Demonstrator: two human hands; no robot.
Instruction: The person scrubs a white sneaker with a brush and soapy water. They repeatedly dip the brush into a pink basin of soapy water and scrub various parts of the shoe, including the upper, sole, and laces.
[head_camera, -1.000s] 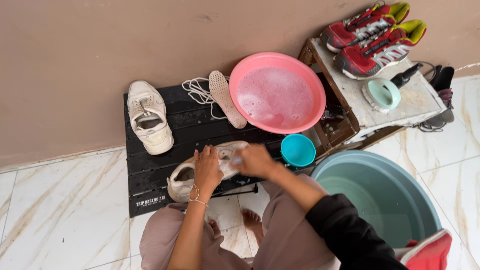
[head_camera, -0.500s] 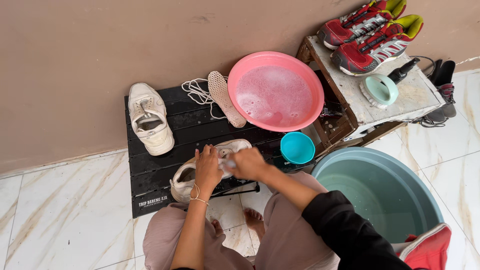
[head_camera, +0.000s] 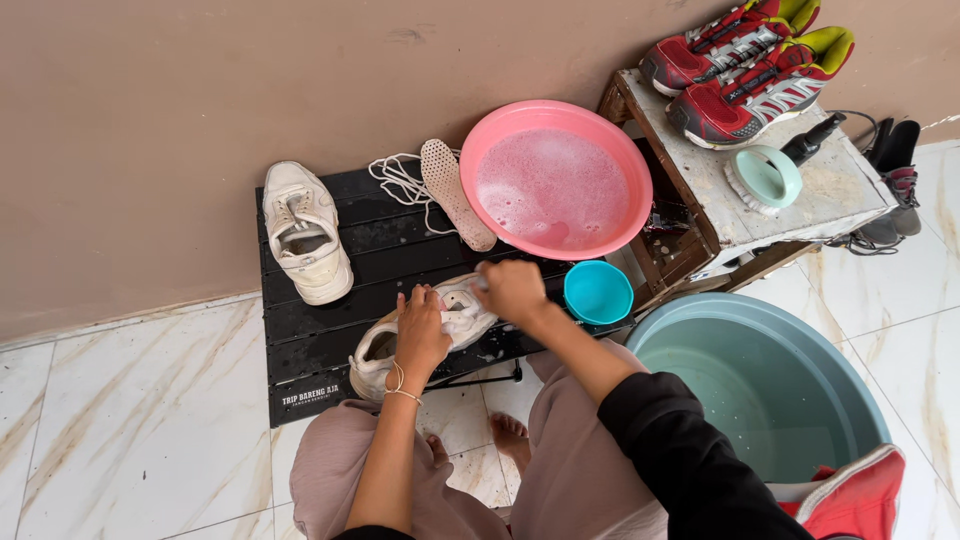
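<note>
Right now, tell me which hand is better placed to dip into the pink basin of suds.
Probably the right hand: it is at the toe end of the white shoe, just below the pink basin. The left hand lies farther away, pressing the shoe onto the black slatted table.

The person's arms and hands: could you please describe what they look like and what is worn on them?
The left hand is bare, its forearm uncovered, with a thin bracelet at the wrist. The right hand is bare too; its black sleeve is pushed up past the forearm. No gloves or rings show.
</note>
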